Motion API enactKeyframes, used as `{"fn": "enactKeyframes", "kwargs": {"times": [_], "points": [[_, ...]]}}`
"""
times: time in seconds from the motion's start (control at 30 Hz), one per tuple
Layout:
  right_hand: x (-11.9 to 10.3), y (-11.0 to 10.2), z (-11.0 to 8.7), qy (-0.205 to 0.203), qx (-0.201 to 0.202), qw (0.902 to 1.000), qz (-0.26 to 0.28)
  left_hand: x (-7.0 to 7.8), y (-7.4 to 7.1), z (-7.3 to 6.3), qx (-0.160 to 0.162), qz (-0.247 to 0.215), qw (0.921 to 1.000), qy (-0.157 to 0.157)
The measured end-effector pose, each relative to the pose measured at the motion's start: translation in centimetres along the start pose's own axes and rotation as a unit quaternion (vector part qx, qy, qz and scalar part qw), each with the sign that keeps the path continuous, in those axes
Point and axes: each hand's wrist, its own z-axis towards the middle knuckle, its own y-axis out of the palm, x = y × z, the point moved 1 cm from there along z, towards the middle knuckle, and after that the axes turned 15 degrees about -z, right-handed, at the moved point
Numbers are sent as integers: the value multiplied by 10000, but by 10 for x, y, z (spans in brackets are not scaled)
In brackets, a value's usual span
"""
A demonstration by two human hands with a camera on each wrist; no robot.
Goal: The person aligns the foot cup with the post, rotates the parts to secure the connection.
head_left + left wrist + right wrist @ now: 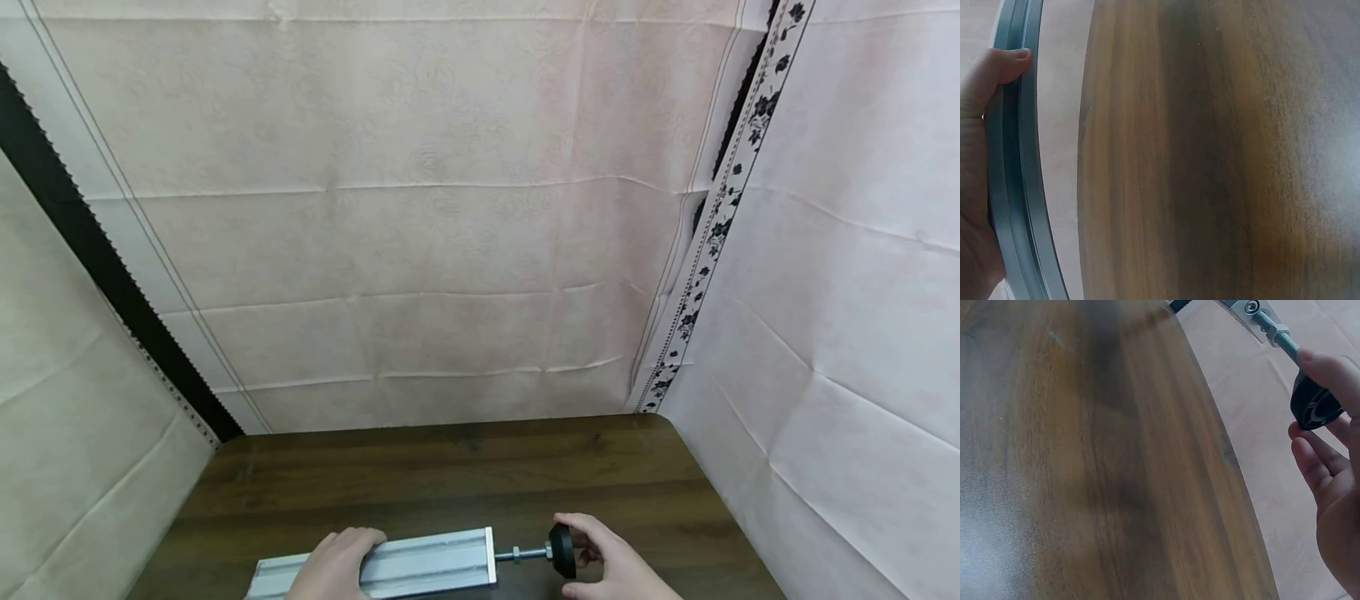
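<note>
A silver grooved aluminium profile [435, 560] lies across the bottom of the head view, its left part cut off. My left hand [341, 567] grips it from above; in the left wrist view the thumb of that hand [991, 87] presses along its groove. Out of the profile's right end plate runs a threaded rod with nuts [521, 553], tipped by a round black levelling foot [561, 551]. The fingers and thumb of my right hand [611, 562] hold this foot by its rim. In the right wrist view the underside of the foot [1316, 407] looks hollow and ribbed.
Beneath the hands is a dark brown wooden table [450, 467]. Pale creased cloth [420, 250] hangs behind it, with more cloth panels [847, 333] at both sides. A small dark object [1179, 305] shows at the table's edge in the right wrist view.
</note>
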Motion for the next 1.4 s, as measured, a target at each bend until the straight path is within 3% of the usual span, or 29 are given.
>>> {"fn": "enactKeyframes", "kwargs": {"times": [0.33,0.83,1.2,1.4], "points": [[-2,-2,-1,-133,192,9997,56,-1,3,3,-51,-64,10000,27],[0,-3,-2,18,35,9998,184,-1,3,1,12,-35,9999,155],[-3,-1,-2,838,-101,9957,378,2,3,4,-62,-6,10000,74],[-1,1,-2,840,140,9961,216,5,4,6,-72,-44,9999,-148]]}}
